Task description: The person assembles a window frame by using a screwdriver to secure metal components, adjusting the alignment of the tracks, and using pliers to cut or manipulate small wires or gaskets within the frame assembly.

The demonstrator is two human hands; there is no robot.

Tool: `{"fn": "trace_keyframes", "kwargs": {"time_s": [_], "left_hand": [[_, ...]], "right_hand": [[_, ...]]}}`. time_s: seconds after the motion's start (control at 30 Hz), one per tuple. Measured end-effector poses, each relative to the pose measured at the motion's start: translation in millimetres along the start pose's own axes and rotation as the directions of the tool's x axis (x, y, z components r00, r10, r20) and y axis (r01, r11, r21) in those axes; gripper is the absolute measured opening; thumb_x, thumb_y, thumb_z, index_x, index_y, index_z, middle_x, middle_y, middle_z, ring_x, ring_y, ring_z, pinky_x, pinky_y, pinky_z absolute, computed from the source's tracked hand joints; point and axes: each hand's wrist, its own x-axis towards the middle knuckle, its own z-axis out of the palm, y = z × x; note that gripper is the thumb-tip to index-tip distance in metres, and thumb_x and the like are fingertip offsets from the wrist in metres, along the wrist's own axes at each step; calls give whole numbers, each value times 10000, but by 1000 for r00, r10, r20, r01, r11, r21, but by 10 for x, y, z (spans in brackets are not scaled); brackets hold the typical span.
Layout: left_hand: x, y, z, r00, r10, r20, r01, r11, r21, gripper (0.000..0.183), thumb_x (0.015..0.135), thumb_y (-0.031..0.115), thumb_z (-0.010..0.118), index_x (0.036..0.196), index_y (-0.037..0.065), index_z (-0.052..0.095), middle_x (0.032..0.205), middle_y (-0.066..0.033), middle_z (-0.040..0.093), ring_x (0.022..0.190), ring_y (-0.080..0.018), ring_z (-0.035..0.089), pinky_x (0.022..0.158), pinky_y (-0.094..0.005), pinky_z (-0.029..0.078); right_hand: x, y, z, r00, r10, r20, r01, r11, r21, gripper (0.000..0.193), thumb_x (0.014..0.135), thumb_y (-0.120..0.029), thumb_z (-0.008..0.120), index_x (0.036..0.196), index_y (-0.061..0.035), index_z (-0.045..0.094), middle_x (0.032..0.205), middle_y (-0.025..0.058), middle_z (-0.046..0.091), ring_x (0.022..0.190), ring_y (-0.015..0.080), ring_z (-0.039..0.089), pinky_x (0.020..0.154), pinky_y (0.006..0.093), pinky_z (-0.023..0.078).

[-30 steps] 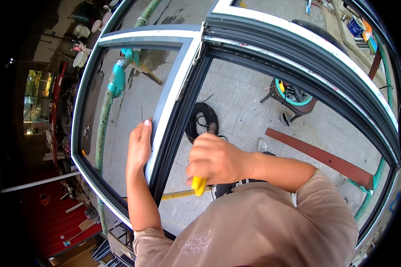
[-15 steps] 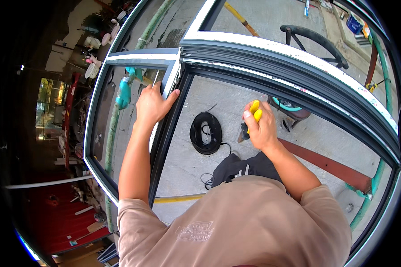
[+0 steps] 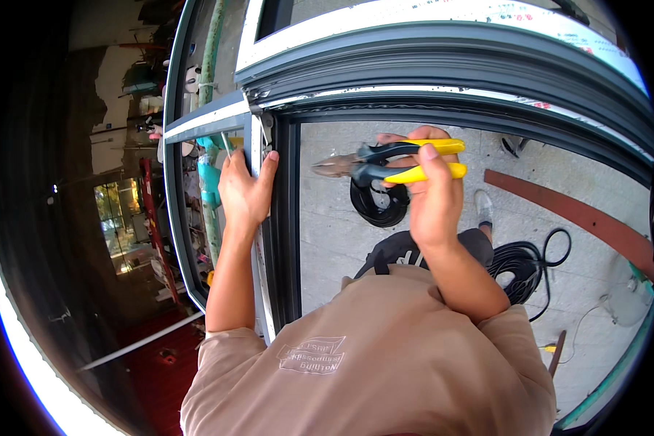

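In front of me stands a large dark grey window frame (image 3: 429,58) with white protective film on its faces. My left hand (image 3: 244,195) is closed round its upright at the left, below the corner joint, thumb on one side and fingers on the other. A thin pale rod (image 3: 227,144) sticks up by those fingers; its lower end is hidden. My right hand (image 3: 440,200) holds a pair of pliers (image 3: 370,171) with black and yellow handles. They lie level inside the opening, jaws pointing left toward the upright and apart from it.
On the concrete floor, seen through the opening, lie a black coil (image 3: 378,214) and a looser black cable coil (image 3: 517,270). A red-brown metal bar (image 3: 574,214) crosses at the right. Behind the left side pane runs a green pole (image 3: 211,65).
The pliers have risen closer and turned from pointing down to level, jaws to the left. My left hand stays on the upright. My view has shifted, bringing the looser cable coil into sight.
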Motion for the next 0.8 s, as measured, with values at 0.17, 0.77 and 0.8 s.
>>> {"fn": "trace_keyframes", "kwargs": {"time_s": [0.17, 0.77, 0.8], "left_hand": [[14, -5, -31, 1000, -6, 19, 6, 1000, 15, 578, 1003, 484, 760, 1023, -80, 640, 1032, -323, 679, 1005, -529, 661, 913, -571, 512], [6, -15, -28, 999, -21, 28, 22, 1000, -11, 541, 1014, 440, 761, 1006, -78, 608, 1005, -322, 657, 971, -538, 644, 880, -586, 499], [-24, -10, -36, 999, -19, 31, 19, 1000, -5, 538, 1015, 438, 762, 1011, -78, 606, 999, -319, 654, 967, -536, 643, 875, -586, 498]], "right_hand": [[70, 444, 288, 913, -404, 53, 405, 914, 3, 426, 962, -97, 821, 1282, 29, 570, 1366, 232, 605, 1007, 246, 785, 841, 300, 668], [383, 933, 358, 699, -658, 280, 712, 676, -189, 799, 817, -183, 1009, 1420, -5, 517, 1403, 248, 587, 1109, 298, 796, 884, 358, 732], [311, 889, 288, 695, -664, 276, 716, 674, -181, 805, 817, -203, 1010, 1419, -2, 515, 1407, 250, 585, 1110, 296, 796, 888, 357, 732]]}}
